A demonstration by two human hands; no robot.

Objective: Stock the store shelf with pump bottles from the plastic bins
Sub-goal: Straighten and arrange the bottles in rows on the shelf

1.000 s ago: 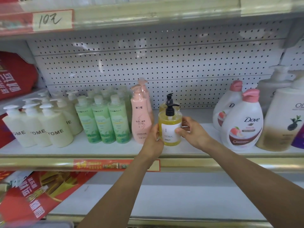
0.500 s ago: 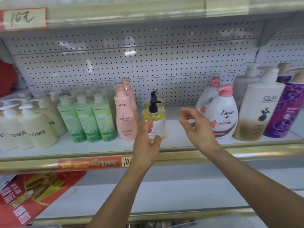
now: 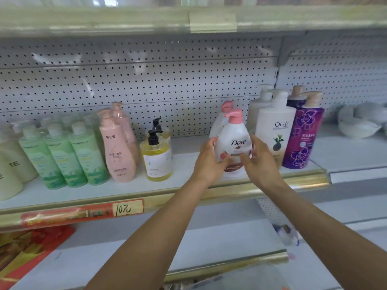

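A white Dove pump bottle [image 3: 235, 141] with a pink pump stands at the front of the white shelf [image 3: 184, 174]. My left hand [image 3: 209, 162] holds its left side and my right hand [image 3: 258, 162] holds its right side, fingers curled round the lower body. A second Dove bottle [image 3: 223, 117] stands right behind it. The yellow pump bottle [image 3: 157, 158] with a black pump stands alone to the left, another one behind it. No bin is clearly seen.
Pink bottles [image 3: 118, 147], green bottles [image 3: 79, 155] and cream bottles [image 3: 10, 170] line the shelf to the left. An Olay bottle [image 3: 274, 130] and a purple bottle [image 3: 302, 137] stand close on the right. A "10元" price tag [image 3: 125, 209] hangs on the gold shelf edge.
Both hands left the yellow bottle, which stays on the shelf, and moved right to take hold of the front Dove bottle. The view swung to the right.
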